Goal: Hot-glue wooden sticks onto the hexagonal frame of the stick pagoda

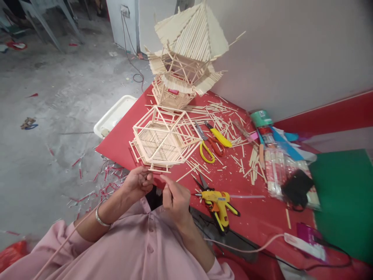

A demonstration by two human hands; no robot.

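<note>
My left hand and my right hand are close together at the near edge of the red table, just below a hexagonal frame of wooden sticks. Both hands have their fingers curled in a pinch; what they hold is too small to make out. The left wrist wears a metal bangle. Behind the frame stands a tall stick-built pagoda model with a sloped roof.
Yellow-handled scissors, a yellow glue gun with small pliers, several loose sticks, packets of sticks, a green tape roll and a power strip lie on the table. A white tray sits left, above the littered concrete floor.
</note>
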